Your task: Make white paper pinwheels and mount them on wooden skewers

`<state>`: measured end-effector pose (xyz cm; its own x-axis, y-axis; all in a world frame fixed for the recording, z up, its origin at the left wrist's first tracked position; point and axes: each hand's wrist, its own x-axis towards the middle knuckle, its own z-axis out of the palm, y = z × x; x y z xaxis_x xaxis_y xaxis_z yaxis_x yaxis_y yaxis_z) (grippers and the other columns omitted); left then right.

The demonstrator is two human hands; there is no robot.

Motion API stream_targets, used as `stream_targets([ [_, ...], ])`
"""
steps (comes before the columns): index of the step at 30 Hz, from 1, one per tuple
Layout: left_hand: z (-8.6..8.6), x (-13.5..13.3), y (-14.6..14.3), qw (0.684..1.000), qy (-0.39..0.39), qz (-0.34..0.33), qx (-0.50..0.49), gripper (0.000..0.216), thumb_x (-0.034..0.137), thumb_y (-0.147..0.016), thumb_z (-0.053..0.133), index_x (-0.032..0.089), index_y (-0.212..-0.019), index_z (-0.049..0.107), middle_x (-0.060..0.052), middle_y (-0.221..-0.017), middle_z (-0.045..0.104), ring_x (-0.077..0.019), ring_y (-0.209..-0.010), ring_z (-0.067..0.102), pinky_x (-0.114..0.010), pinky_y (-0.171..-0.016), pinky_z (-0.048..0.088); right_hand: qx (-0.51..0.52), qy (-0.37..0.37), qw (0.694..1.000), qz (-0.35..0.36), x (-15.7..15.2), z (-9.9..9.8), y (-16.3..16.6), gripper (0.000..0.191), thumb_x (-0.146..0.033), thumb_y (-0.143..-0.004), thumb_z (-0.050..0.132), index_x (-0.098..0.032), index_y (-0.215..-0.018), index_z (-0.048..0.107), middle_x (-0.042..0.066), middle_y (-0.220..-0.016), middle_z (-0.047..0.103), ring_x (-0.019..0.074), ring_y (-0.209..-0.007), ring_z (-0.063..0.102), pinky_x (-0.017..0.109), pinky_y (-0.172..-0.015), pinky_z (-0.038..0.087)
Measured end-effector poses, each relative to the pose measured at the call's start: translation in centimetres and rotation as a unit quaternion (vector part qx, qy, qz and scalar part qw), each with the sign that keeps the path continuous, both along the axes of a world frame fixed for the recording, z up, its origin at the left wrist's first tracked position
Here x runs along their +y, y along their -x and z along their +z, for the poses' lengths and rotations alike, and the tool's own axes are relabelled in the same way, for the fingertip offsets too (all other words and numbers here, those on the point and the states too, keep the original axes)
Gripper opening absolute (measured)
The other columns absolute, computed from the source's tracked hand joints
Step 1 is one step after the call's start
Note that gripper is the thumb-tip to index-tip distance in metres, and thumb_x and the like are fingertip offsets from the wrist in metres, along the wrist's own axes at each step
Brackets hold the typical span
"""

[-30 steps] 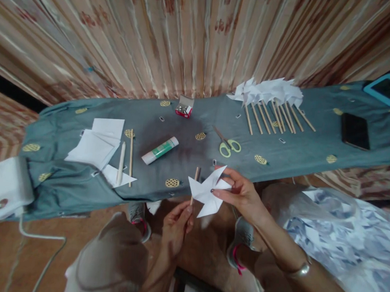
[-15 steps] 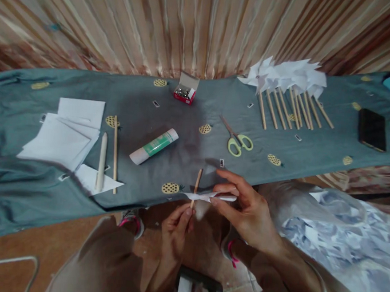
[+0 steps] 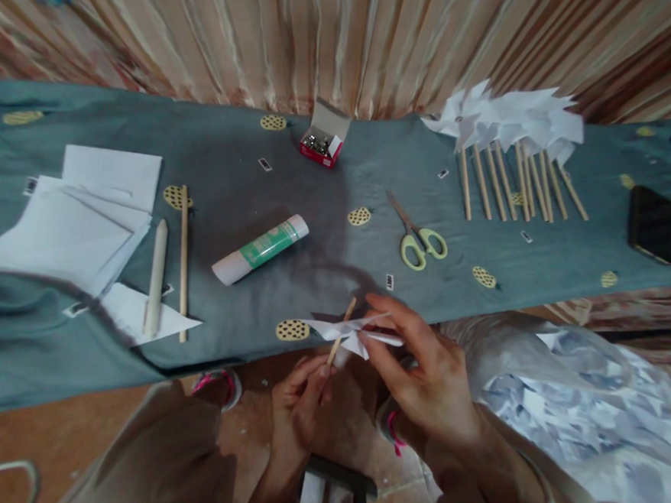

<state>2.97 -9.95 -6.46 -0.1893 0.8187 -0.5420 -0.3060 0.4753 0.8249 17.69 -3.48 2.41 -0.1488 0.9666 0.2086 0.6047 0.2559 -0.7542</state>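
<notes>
My left hand (image 3: 302, 399) pinches the lower end of a thin wooden stick (image 3: 341, 332) at the table's near edge. My right hand (image 3: 419, 368) grips a white folded paper pinwheel (image 3: 341, 331) that sits against the top of that stick, seen almost edge-on. Both hands hover just over the front edge of the grey-green cloth (image 3: 323, 258). The stick's middle is hidden behind the paper.
On the cloth lie a glue stick (image 3: 260, 248), green-handled scissors (image 3: 417, 238), a red box of pins (image 3: 321, 142), a stack of white paper (image 3: 73, 222) with two sticks (image 3: 182, 260), several finished pinwheels (image 3: 509, 152) and a black phone (image 3: 651, 224). Plastic sheeting (image 3: 577, 406) lies at right.
The pinwheel has tipped from facing me to nearly flat and edge-on. My right hand's grip shifted over it. The view moved closer and lower over the table.
</notes>
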Motion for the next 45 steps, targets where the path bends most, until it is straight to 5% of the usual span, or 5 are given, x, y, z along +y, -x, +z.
stream_targets([
  [11, 0.1, 0.1, -0.2, 1.0, 0.003, 0.011, -0.011, 0.033, 0.047, -0.07, 0.078, 0.017, -0.083, 0.079, -0.003, -0.065, 0.068, -0.0083, -0.049, 0.049, -0.022, -0.05, 0.04, 0.022, -0.044, 0.997, 0.053, 0.9, -0.6, 0.0, 0.026, -0.007, -0.087, 0.058, -0.025, -0.103, 0.067, 0.002, -0.1, 0.075, 0.0146, -0.093, 0.072, 0.026, -0.083, 0.058],
  [19, 1.0, 0.3, 0.1, 1.0, 0.004, -0.022, 0.008, 0.035, 0.05, -0.072, 0.076, 0.016, -0.082, 0.079, 0.001, -0.054, 0.058, -0.0098, -0.05, 0.048, -0.023, -0.055, 0.042, 0.08, 0.024, 0.996, 0.01, 0.5, -1.6, 0.0, 0.028, -0.004, -0.081, 0.06, -0.026, -0.096, 0.068, 0.001, -0.111, 0.072, 0.0152, -0.101, 0.07, 0.027, -0.09, 0.056],
  [45, 1.2, 0.5, 0.1, 1.0, 0.011, -0.007, 0.001, 0.038, 0.055, -0.068, 0.078, 0.018, -0.079, 0.079, -0.001, -0.058, 0.063, -0.0092, -0.049, 0.049, -0.023, -0.053, 0.043, 0.1, 0.068, 0.993, -0.013, 1.4, -2.0, -0.2, 0.02, -0.009, -0.082, 0.065, -0.026, -0.092, 0.069, 0.002, -0.109, 0.072, 0.0177, -0.1, 0.07, 0.032, -0.088, 0.055],
])
